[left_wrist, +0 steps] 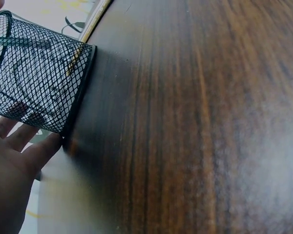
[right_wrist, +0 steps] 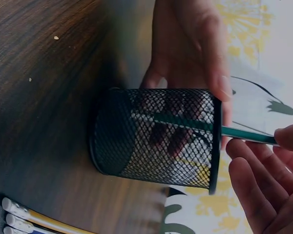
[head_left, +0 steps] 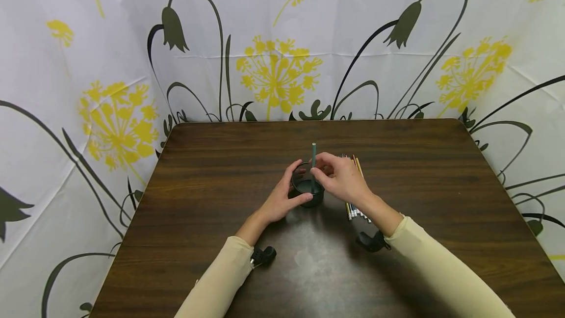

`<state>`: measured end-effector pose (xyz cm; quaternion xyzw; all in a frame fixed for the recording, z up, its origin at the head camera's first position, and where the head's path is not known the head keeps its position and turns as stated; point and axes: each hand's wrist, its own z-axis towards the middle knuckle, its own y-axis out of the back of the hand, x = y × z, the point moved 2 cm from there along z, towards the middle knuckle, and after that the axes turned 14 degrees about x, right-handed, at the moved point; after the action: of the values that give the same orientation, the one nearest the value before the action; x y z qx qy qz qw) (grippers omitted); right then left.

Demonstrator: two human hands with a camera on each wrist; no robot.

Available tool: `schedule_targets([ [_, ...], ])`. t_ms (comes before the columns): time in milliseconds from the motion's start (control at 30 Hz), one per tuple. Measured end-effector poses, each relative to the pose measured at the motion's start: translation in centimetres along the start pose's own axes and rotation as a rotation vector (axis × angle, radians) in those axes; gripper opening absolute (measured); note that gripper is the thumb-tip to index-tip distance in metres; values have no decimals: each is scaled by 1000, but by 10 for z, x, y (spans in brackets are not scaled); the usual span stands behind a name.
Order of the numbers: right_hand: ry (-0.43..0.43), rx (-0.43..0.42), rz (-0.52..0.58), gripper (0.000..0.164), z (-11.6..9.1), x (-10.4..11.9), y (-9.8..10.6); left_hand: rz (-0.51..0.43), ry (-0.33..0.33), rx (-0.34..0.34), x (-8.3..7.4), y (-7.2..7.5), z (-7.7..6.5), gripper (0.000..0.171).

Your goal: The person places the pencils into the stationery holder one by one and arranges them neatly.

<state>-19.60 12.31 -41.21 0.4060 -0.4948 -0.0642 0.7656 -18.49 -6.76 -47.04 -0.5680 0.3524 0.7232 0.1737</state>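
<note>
Centre frame, the right hand pinches a green pencil inside the mesh cup the left hand clasps; likely inserting, release next.

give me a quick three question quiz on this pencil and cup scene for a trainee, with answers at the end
1. Which hand pinches the green pencil?
2. True or false: the left hand is holding a pencil.
3. In the head view, where do the other pencils lie from the cup? A: to its left; B: to its right; C: inside it.

Key:
1. The right hand.
2. False, it holds the cup.
3. B.
</note>
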Motion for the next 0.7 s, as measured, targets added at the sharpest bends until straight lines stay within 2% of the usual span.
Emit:
schedule_targets([
  [333,-72,65,-33,14,5,-6,-10,-15,-24,7,-1,0,-1,80],
  [533,-105,41,-48,14,9,-8,-13,-26,-20,2,-1,0,-1,80],
  [700,-166,11,-92,12,13,-8,-13,-21,-10,-5,-1,-1,-1,81],
])
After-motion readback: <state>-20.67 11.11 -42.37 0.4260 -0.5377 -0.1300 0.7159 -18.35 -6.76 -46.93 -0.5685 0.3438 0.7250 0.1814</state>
